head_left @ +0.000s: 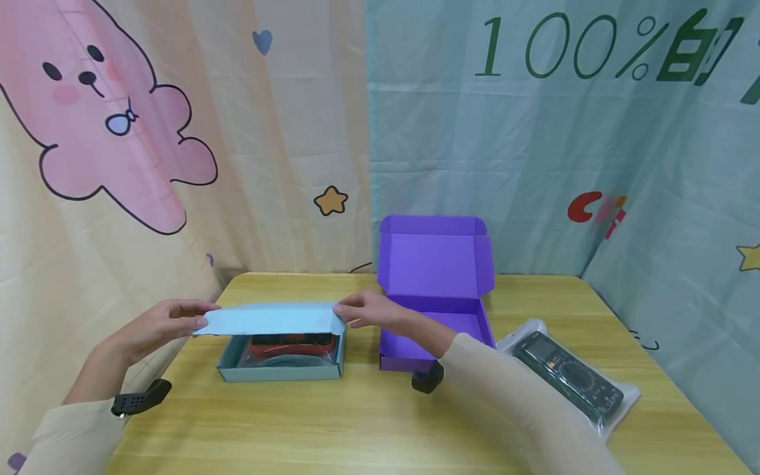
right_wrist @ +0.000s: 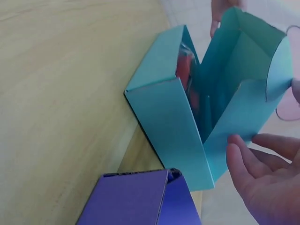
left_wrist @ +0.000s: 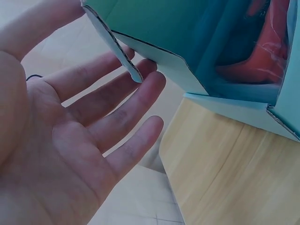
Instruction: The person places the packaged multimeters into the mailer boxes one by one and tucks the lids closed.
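A light-blue cardboard box [head_left: 279, 374] sits on the table with its hinged lid [head_left: 270, 319] partly raised. My left hand [head_left: 157, 326] holds the lid's left front corner; in the left wrist view its fingers [left_wrist: 126, 117] spread beside the side flap. At the lid's right corner, my right hand [head_left: 371, 310] grips the edge, its fingertips against the side in the right wrist view. Inside the box lie red and black items [head_left: 291, 346] in clear plastic, partly hidden by the lid. The right forearm crosses in front of an open purple box [head_left: 436, 264].
A dark multimeter [head_left: 570, 376] in a clear plastic bag lies on the wooden table [head_left: 267, 429] at the right, partly behind my right sleeve. Printed curtains [head_left: 297, 132] hang behind the table and along its sides.
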`<state>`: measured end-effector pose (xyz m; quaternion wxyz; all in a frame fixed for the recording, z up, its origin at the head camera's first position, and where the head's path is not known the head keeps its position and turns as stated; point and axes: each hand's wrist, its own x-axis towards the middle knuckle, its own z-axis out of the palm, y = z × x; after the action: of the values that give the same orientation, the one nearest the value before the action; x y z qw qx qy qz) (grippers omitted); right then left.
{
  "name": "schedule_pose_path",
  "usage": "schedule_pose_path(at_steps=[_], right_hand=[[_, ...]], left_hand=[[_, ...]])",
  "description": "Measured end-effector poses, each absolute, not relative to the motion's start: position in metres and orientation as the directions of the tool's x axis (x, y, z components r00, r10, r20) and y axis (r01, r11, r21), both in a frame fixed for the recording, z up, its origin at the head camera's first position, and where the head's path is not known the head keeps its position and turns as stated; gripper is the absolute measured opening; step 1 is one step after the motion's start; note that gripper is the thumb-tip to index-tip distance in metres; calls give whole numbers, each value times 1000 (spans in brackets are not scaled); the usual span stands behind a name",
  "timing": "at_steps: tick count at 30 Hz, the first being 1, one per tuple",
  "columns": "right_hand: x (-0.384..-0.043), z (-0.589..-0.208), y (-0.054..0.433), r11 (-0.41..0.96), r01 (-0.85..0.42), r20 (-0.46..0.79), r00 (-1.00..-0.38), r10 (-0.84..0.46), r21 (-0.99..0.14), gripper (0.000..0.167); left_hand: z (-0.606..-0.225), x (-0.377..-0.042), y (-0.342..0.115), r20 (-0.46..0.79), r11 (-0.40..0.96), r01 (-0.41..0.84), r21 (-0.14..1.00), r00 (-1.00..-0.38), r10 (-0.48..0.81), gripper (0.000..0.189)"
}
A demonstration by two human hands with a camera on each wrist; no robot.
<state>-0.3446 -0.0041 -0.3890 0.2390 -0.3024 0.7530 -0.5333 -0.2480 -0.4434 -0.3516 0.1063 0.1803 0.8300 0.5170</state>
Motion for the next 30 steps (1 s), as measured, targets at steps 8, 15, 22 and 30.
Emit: schedule_pose_path(at_steps=[8,15,22,30], right_hand=[[-320,-384,-7,375,-367,50,-768,-638,-851,50],[-308,-392,-12,397,-382,66,-785,-616,-835,55],[-305,-399,-13,381,-390,73,-772,-631,-838,57],[-303,-407,-11,425,-420,72,-774,-629,-802,58]], left_hand=[[-357,-242,-437,20,479,194,856,-939,344,41],[-365,-237,-437,20,503,187,844,-948,319,36],[-372,-232,-438,5,534,169,829,-956,295,38],[-383,-234,-437,27,531,205,822,-946,322,33]])
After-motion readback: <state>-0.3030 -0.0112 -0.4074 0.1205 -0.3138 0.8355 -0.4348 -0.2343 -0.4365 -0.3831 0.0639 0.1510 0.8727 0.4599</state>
